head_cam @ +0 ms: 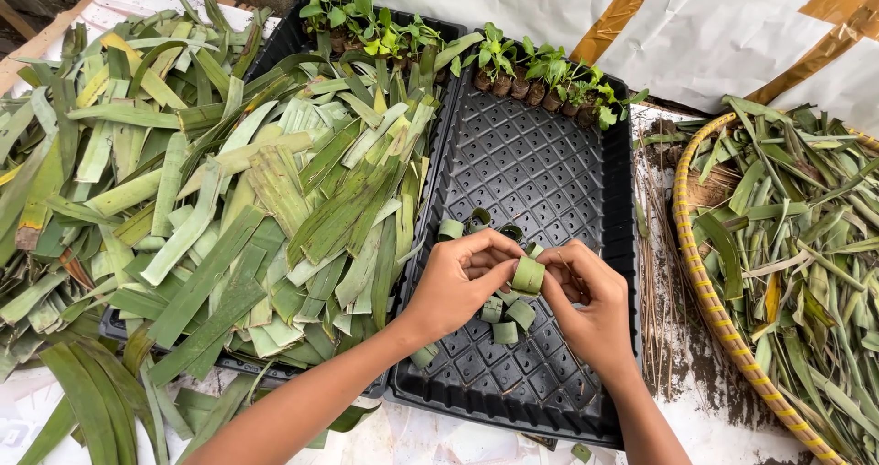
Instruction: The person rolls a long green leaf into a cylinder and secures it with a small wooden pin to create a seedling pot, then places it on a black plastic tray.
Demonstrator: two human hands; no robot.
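Note:
My left hand [462,282] and my right hand [586,296] meet over a black plastic tray [549,172], both pinching a strip of green leaf rolled into a small ring [527,275]. Several finished leaf rings [505,323] lie on the tray just below my hands, and a few more leaf rings [462,224] sit just above them. A row of small seedlings [540,76] stands in rolled leaf pots along the tray's far edge.
A big heap of cut green leaf strips [229,181] covers a second black tray on the left. A woven basket [705,291] full of leaf scraps stands at the right. More seedlings [366,26] stand at the back. White sheeting covers the table.

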